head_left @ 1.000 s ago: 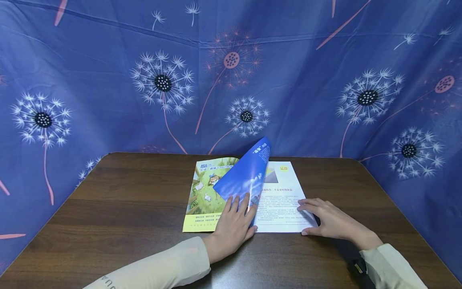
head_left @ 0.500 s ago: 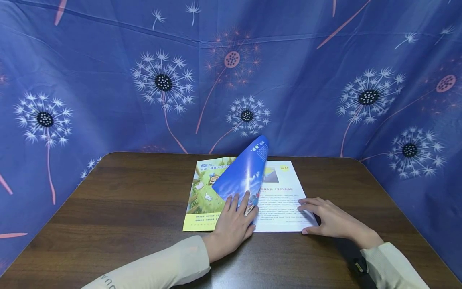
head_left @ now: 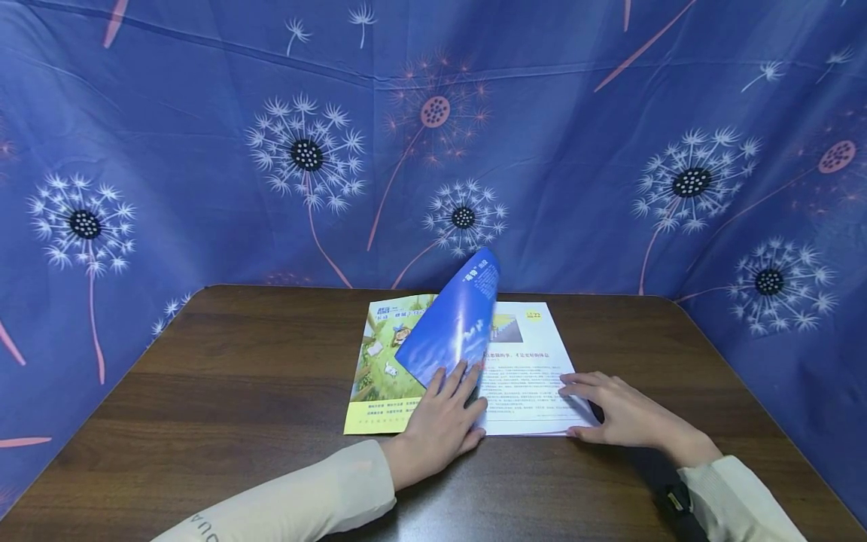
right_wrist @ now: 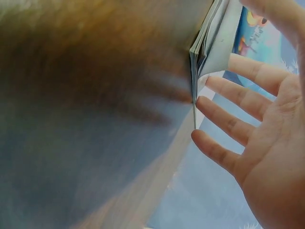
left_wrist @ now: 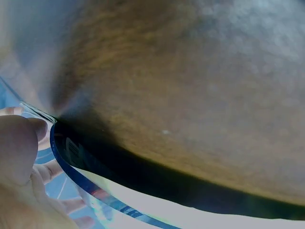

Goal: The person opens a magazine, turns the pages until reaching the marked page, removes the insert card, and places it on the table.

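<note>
An open magazine (head_left: 389, 369) lies on the table, its left side a green meadow picture above a yellow strip. From its middle a blue page (head_left: 450, 324) stands partly raised, curling over to the left. My left hand (head_left: 436, 425) presses with spread fingers on the lower part of that blue page. White paper with printed text (head_left: 531, 376) forms the right side. At its right edge rests my right hand (head_left: 626, 414), fingertips on the margin and thumb by the lower corner. In the right wrist view, extended fingers (right_wrist: 228, 124) touch the edges of the pages (right_wrist: 205, 47).
The dark wooden table (head_left: 223, 376) extends around the magazine on all sides. Behind and beside it hangs a blue cloth (head_left: 542, 150) with a dandelion print. A small dark device (head_left: 673, 498) sits at the right cuff.
The raised blue page has tilted slightly further left and down, uncovering more of the white page. My left fingers have shifted slightly with it; the right hand stays in place.
</note>
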The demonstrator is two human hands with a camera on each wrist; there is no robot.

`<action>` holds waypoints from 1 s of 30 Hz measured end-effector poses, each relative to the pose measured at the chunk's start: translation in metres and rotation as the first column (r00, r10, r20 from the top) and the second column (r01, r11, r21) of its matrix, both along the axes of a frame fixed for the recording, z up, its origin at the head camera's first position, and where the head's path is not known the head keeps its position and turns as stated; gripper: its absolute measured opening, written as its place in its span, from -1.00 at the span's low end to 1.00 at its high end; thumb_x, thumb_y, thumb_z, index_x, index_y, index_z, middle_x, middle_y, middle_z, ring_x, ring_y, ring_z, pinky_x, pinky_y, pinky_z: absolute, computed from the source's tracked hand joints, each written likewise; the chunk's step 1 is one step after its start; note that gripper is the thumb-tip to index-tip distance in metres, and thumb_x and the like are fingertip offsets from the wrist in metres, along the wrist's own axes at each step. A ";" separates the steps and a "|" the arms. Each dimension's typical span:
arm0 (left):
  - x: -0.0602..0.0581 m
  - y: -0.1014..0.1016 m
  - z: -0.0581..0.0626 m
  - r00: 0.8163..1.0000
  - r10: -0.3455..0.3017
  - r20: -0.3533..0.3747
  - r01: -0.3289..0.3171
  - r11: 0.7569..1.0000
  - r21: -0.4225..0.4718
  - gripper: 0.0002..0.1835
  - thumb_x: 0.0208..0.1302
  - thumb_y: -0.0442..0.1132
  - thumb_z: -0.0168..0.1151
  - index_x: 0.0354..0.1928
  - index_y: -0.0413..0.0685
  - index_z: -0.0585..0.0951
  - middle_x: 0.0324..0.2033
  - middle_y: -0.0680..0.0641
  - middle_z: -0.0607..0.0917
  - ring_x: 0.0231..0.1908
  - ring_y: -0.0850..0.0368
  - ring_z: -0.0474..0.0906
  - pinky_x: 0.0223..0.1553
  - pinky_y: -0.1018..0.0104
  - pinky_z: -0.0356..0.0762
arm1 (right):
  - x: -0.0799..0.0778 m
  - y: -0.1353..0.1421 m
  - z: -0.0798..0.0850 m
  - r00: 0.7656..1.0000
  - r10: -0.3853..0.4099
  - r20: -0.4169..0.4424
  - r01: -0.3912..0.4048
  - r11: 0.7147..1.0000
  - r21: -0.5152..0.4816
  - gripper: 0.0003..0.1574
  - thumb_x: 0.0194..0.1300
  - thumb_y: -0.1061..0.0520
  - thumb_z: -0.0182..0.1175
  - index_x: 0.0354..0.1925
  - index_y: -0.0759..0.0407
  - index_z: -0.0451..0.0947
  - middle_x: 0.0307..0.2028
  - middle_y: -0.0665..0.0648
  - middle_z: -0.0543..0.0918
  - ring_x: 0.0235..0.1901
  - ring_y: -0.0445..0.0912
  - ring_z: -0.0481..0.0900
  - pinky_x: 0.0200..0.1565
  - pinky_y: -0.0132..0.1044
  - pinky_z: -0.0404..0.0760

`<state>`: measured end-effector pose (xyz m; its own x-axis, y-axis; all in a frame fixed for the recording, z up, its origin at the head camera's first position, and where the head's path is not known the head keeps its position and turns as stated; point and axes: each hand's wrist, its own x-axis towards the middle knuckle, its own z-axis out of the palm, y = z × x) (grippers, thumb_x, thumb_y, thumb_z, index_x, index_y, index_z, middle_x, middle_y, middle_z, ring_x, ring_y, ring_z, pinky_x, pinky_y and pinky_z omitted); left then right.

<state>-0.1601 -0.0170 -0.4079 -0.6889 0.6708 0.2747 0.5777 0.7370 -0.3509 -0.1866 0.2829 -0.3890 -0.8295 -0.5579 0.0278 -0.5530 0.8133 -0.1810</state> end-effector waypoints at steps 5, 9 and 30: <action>0.001 0.001 0.002 1.000 -0.002 0.003 0.003 1.000 -0.028 -0.52 0.22 0.33 -0.16 -0.11 0.17 0.43 0.32 -0.09 0.25 0.35 -0.04 0.10 0.26 0.06 0.17 | 0.000 0.000 0.000 1.000 -0.010 0.017 0.010 1.000 -0.005 -0.33 -0.08 -0.21 0.35 -0.01 0.06 0.55 0.13 0.16 0.49 0.10 0.14 0.42 -0.01 0.16 0.41; 0.001 0.002 0.003 1.000 0.021 -0.001 -0.021 0.998 -0.055 -0.46 0.18 0.38 -0.18 -0.11 0.15 0.44 0.27 -0.08 0.32 0.32 -0.03 0.17 0.25 0.10 0.19 | 0.000 0.000 0.001 1.000 -0.013 0.023 0.013 1.000 -0.007 -0.30 -0.11 -0.22 0.37 -0.01 0.06 0.55 0.13 0.16 0.49 0.11 0.15 0.41 -0.01 0.17 0.39; 0.001 0.004 0.007 0.991 0.027 0.129 -0.031 0.999 0.032 -0.48 0.20 0.31 -0.09 -0.06 0.10 0.49 0.03 -0.10 0.54 0.13 -0.10 0.39 0.21 0.01 0.20 | 0.001 0.001 0.003 0.999 -0.014 0.031 0.014 1.000 -0.008 -0.32 -0.11 -0.19 0.38 -0.01 0.06 0.55 0.14 0.17 0.49 0.12 0.17 0.41 0.01 0.19 0.38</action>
